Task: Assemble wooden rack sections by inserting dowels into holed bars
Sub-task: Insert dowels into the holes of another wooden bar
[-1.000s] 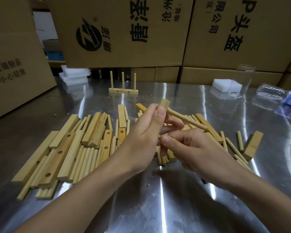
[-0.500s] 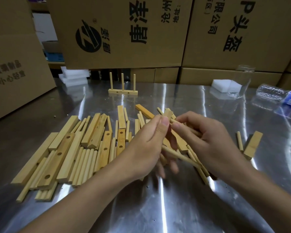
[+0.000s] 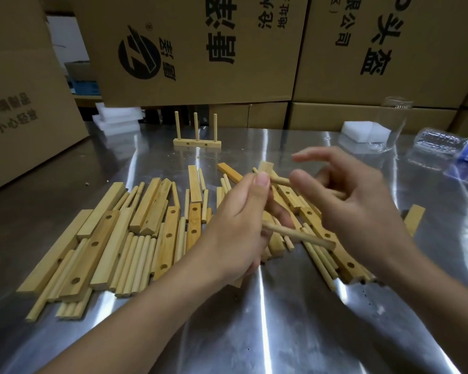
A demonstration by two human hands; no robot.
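Though blurred, right hand [image 3: 357,211], fingers apart; holed bar [image 3: 266,168] in pinch of left hand [image 3: 238,228]; behind, "头盔" box [image 3: 422,58].

Warehouse: stacked cartons [image 3: 200,49], steel table [image 3: 254,333].

On the worktop [image 3: 227,333], a heap of holed bars [image 3: 95,244] and dowels [image 3: 138,260] lies left of the left hand [image 3: 235,225]. A second heap [image 3: 346,263] lies beneath and beyond the right hand [image 3: 357,211]. The held bar [image 3: 266,168] sits in the left hand. An assembled rack section [image 3: 197,136] stands behind both hands. A foam block [image 3: 365,130], glass [image 3: 395,122] and plastic bottle [image 3: 441,143] lie behind and right of the right hand. Cardboard boxes [image 3: 200,49] stand behind the worktop.
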